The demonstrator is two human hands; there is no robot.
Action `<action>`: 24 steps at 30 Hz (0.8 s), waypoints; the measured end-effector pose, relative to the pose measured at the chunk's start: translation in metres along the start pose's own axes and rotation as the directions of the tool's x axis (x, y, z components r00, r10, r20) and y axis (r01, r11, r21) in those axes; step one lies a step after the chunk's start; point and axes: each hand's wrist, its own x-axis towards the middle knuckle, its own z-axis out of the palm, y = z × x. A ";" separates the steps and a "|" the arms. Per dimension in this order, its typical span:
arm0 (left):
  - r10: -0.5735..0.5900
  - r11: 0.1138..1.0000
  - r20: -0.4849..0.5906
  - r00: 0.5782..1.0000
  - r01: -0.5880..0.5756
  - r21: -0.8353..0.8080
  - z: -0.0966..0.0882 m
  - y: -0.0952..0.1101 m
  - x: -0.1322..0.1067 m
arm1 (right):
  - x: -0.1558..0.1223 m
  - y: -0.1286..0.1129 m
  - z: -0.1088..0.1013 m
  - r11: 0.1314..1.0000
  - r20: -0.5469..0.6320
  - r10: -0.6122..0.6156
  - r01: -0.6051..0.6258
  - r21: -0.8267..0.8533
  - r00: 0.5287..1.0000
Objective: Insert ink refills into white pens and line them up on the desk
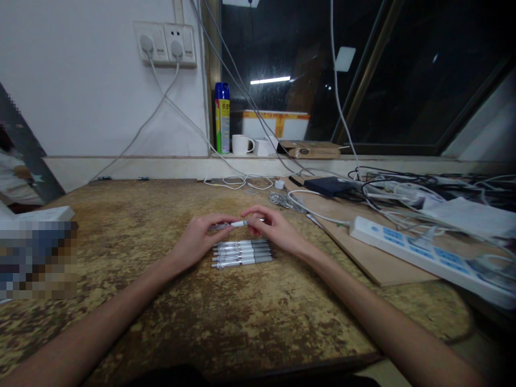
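Between both hands, just above the worn wooden table (242, 317), a white and clear pen (238, 223) is held level. My left hand (200, 236) pinches its left part between thumb and fingers. At its other end, my right hand (268, 226) has its fingers closed around the pen, partly hiding that end. Right below the hands lies a row of several similar pens (244, 253), side by side, with clear parts to the left and grey grips to the right.
A white power strip (427, 258) and a brown board (350, 242) lie to the right, with tangled cables behind. Near the pens is a shiny crumpled plastic bag (285, 201). A spray can (222, 118) and a white mug (241, 144) stand on the sill.
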 end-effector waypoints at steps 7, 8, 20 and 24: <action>0.010 0.999 0.011 1.000 -0.010 0.037 -0.004 0.001 0.000 | -0.005 -0.004 -0.001 0.999 0.063 0.048 -0.049 0.014 0.997; 0.011 0.999 0.015 1.000 -0.011 0.050 -0.005 0.001 0.000 | -0.005 -0.005 -0.001 0.998 0.067 0.057 -0.058 0.014 0.996; -0.407 0.851 -0.019 0.913 0.372 -0.371 -0.012 -0.007 0.007 | -0.004 -0.004 0.005 0.981 0.185 0.076 -0.107 0.163 0.980; -0.364 0.809 -0.003 0.932 0.314 -0.496 -0.006 -0.009 0.008 | -0.003 -0.008 0.007 0.992 0.155 0.035 -0.053 0.114 0.987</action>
